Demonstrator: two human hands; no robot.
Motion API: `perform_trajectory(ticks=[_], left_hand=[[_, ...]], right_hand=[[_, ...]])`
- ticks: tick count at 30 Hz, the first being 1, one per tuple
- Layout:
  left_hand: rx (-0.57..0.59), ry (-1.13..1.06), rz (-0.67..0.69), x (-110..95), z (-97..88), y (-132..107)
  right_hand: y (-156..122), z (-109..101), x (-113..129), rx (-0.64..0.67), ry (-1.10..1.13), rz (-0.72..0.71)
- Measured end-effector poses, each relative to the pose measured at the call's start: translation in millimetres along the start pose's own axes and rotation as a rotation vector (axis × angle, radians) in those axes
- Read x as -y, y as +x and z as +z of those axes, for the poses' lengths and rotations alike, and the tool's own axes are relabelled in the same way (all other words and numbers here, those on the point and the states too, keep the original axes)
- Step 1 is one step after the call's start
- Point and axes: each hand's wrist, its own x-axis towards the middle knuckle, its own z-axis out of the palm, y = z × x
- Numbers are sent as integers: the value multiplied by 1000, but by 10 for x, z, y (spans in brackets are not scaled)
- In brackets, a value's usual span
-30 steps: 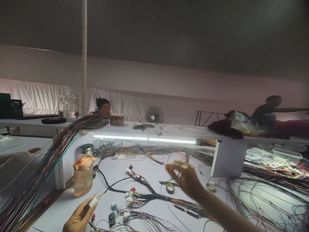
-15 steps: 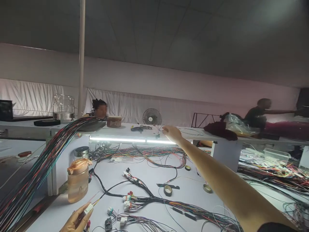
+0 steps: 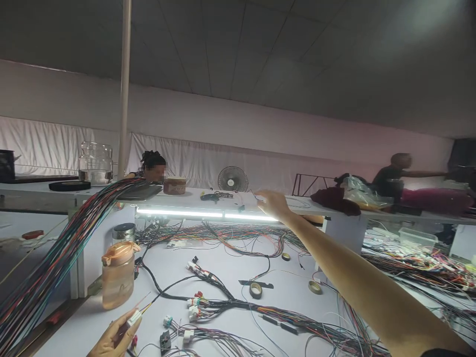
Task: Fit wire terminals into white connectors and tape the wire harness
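My left hand [image 3: 113, 338] is at the lower left, closed with thumb and fingers around a white connector [image 3: 134, 318]. Thin wires run from that connector to a black-wrapped branch of the wire harness [image 3: 245, 306] lying on the table. My right arm stretches forward over the table, and my right hand [image 3: 274, 203] is above the front of the upper shelf. Its fingers are curled together at a thin wire [image 3: 255, 195]; the fingertips are small and partly hidden. Loose white connectors [image 3: 188, 336] with wires lie near my left hand.
An orange-lidded bottle [image 3: 118, 275] stands beside my left hand. A thick wire bundle [image 3: 70, 238] hangs from the shelf [image 3: 193, 198]. Tape rolls [image 3: 256, 290] and a dark flat blade-like tool [image 3: 266, 284] lie mid-table. Two other people are beyond the shelf.
My right hand has shifted slightly right and back along the shelf, its fingers still curled. My left hand keeps the connector in nearly the same place. The view has turned slightly.
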Motion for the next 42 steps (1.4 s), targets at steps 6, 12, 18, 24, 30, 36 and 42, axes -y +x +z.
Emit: perform_trajectory(ticks=[6,12,18,24,30,36,42], left_hand=[[-8,5,22,53,-16,30],[-37,29,7,5,-21,-16],[-44,23,33,-135,16,-115],[-41,18,12,-256,-2,-196],[-26,35,30,-275,-11,-204],[-40,57,-2,-263,-9,-184],[-18,70,11,-207,-1,-190]], right_hand=[[1,170,231,61,220,-357],[5,254,71,-27,369,-248],[121,121,-170,-210,513,1],[206,41,-273,-295,660,117],[132,49,-470,-312,674,191],[113,70,-588,-307,625,219],[44,173,-235,-173,476,85]])
